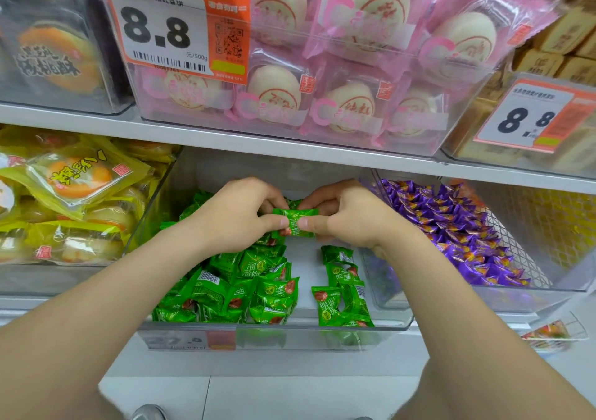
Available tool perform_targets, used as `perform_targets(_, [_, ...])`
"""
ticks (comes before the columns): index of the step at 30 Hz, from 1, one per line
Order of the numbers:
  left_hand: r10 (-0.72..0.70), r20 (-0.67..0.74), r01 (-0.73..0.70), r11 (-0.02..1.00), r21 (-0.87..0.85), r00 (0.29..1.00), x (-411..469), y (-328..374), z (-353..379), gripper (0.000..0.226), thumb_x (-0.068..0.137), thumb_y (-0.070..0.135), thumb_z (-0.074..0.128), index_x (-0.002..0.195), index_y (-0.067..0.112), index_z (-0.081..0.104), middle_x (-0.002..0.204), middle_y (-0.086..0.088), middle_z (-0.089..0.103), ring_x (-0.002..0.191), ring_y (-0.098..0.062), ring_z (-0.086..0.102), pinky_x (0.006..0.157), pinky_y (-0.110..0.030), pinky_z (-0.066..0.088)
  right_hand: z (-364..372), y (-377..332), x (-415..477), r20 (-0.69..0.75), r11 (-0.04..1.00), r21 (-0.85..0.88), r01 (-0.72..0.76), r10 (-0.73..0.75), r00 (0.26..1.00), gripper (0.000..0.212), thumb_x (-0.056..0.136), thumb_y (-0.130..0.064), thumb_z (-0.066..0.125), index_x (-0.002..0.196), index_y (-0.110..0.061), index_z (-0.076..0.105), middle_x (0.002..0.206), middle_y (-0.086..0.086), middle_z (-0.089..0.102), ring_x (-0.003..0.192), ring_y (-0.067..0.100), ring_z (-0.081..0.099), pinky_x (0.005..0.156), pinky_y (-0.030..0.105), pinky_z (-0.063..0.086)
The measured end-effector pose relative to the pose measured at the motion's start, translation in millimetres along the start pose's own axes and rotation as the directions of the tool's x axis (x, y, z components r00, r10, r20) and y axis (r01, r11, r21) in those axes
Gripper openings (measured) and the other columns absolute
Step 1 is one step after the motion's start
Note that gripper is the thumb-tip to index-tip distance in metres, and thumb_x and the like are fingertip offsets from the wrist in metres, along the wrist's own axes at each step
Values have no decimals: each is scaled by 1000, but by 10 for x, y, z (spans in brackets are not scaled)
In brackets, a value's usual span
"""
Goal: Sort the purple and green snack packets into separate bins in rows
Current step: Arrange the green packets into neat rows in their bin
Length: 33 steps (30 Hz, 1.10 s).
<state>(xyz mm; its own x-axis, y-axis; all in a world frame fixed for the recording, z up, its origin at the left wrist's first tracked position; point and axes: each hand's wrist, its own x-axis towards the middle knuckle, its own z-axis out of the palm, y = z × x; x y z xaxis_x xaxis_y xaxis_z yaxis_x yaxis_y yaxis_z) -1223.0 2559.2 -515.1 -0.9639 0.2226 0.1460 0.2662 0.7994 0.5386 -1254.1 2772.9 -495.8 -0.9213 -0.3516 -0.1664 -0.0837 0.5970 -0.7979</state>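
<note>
Green packets (258, 287) fill the clear bin (274, 331) at centre-bottom of the frame; purple packets (451, 232) sit in the next bin (564, 285) to the right, mid-right of frame. No purple shows among the green and no green among the purple, so colour split looks about done, though the backs of both bins are hidden.

Rows are another matter. Purple ones lie in fairly neat overlapping lines running front to back. Green side is half done: right part has a short column of packets w/ bare bin floor beside it, left part is a loose heap, not lined up.

Both hands meet over the middle of the green bin. Left hand (235, 219) and right hand (351, 218) each pinch one green packet (295, 222) btwn thumb and fingers, held just above the pile, thumbs nearly touching on its front face. Other fingers curled under, can't tell what else they hold.

Left to do, prob: set this one down in line, then straighten the left heap into rows.
</note>
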Motion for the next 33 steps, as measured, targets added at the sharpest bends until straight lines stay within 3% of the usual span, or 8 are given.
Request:
perform_targets(3, [22,0,-22,997,77,1000,-19,-13,46,13,89,43,78,100,38,73,85,20,72,89,-4,69,84,-31,55,-8,95,77,-47,971,-234,48,-61,997,17,85,-28,86,100,-22,81,95,0,78,90,19,74,83,34,62])
perform_targets(5, [37,22,-40,986,165,999,-40,-27,71,19,90,43,76,107,36,71,90,20,71,92,-7,67,88,-39,57,3,185,147,-147,878,-479,1,-81,986,20,85,-33,85,102,-24,81,104,-1,74,98,21,68,82,28,54])
perform_targets(9, [33,91,-57,957,284,995,-78,-52,54,29,91,44,74,119,34,69,108,13,70,103,-14,66,93,-41,56,96,436,371,-235,735,-666,-129,-42,971,29,81,-29,85,107,-17,77,116,7,70,110,30,65,92,36,58])
perform_targets(14, [24,105,-54,955,293,994,-82,-60,47,25,92,45,72,115,36,70,106,16,70,102,-13,66,93,-43,56,289,570,543,-234,675,-725,-137,-55,971,36,83,-21,79,118,-16,71,124,9,64,111,33,60,82,30,51])
perform_targets(19, [23,118,-56,955,292,993,-72,-72,62,24,92,45,71,115,37,70,105,17,69,102,-12,65,94,-43,56,361,528,627,-240,726,-671,-149,-23,970,38,84,-25,82,119,-15,70,124,11,66,116,34,57,91,33,52])
perform_targets(27, [28,123,-62,957,282,992,-62,-77,70,22,93,43,70,114,38,70,102,17,68,99,-12,64,95,-44,55,300,362,583,-267,747,-631,-211,47,963,35,81,-18,85,113,-16,73,117,13,70,114,31,64,89,34,59])
perform_targets(30, [40,121,-73,957,279,992,-59,-69,73,21,94,43,69,114,38,70,102,17,68,98,-11,64,94,-44,55,176,321,502,-239,686,-694,-219,67,969,42,83,-7,75,124,-14,67,128,14,65,116,35,65,92,37,59])
perform_targets(33, [53,112,-82,958,275,992,-61,-63,82,19,94,44,69,113,38,70,102,18,68,99,-11,64,95,-45,54,89,337,343,-110,601,-786,-145,94,989,46,87,-4,66,133,-10,60,135,16,59,122,35,60,98,38,56])
